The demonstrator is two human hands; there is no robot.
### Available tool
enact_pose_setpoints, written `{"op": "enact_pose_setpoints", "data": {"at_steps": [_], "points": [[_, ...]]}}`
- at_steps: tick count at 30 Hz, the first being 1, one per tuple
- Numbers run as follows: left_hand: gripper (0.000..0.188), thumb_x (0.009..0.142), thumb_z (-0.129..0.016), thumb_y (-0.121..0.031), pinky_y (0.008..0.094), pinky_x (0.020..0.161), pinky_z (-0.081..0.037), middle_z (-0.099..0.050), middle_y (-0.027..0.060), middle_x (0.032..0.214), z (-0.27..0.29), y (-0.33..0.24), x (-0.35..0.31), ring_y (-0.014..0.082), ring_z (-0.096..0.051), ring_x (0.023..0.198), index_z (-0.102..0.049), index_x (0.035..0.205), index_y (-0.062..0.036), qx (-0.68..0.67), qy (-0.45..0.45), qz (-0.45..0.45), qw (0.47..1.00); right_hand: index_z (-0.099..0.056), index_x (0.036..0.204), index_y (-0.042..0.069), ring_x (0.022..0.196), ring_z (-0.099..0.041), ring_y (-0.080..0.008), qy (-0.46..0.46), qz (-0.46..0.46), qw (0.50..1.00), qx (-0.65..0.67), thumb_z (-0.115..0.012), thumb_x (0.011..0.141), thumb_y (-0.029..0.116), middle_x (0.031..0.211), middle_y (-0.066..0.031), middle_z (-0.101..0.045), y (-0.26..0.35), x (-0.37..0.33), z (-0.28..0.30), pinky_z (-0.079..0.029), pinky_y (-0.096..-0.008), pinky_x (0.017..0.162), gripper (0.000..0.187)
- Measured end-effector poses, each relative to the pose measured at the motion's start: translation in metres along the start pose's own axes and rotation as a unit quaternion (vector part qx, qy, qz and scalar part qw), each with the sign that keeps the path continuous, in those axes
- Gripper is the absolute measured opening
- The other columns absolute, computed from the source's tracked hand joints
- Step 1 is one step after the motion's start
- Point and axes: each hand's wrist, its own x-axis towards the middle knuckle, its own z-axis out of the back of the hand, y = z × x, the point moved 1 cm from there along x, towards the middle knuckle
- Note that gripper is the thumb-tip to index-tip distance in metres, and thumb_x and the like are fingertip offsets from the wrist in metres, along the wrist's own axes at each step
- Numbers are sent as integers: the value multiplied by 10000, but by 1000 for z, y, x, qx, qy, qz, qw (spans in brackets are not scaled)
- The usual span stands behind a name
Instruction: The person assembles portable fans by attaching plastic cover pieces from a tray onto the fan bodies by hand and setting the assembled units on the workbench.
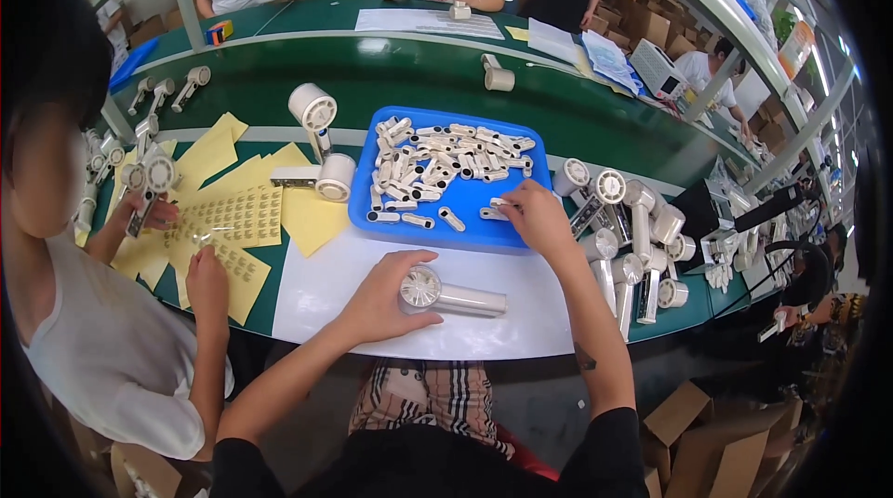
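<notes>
A white handheld fan (470, 301) lies on a white sheet (326, 289) in front of me, its handle pointing right. My left hand (379, 303) is closed around the fan's round head, thumb on the near side. Over the near right corner of a blue tray (474, 199), my right hand (541, 219) pinches a small white oblong piece (491, 212) with a dark end. Many similar small pieces (409, 159) are heaped across the far and left parts of the tray, and a few lie singly near its front.
White fans (642, 228) crowd the table right of the tray; others (335, 177) stand to its left. A co-worker (121, 340) on my left handles a fan over yellow sticker sheets (237, 219). Beyond runs a green belt (400, 61) with a fan part (499, 75) on it.
</notes>
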Motion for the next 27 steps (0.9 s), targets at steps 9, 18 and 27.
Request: {"op": "enact_pose_setpoints", "data": {"at_steps": [9,18,27], "points": [[650,733,-827,-328,408,993,-452,-576,145,1233,3,-7,12,337,-530,1200,-543,1257,-69,-36,48,77,995,-672,1012,18,749,-610,-107,73,-150,841,514,-654,931,151,875,-81,-683,13,-49,23,-488,-254,644,156],[906,672,-872,-361,405,977,-455,-522,209,1263,6,-6,15,364,-546,1187,-387,1381,-73,35,65,69,995,-547,1139,38,854,-637,-148,29,-160,646,745,-640,902,25,981,-133,-669,48,-104,39,-539,-285,753,255],[568,786,-774,-430,328,757,-502,-628,132,1020,15,-4,27,262,-646,920,-591,1174,-59,29,91,222,970,-489,1037,-3,750,-641,-136,-38,16,631,775,-788,771,-44,879,-139,-653,108,-154,77,-508,-266,632,402]]}}
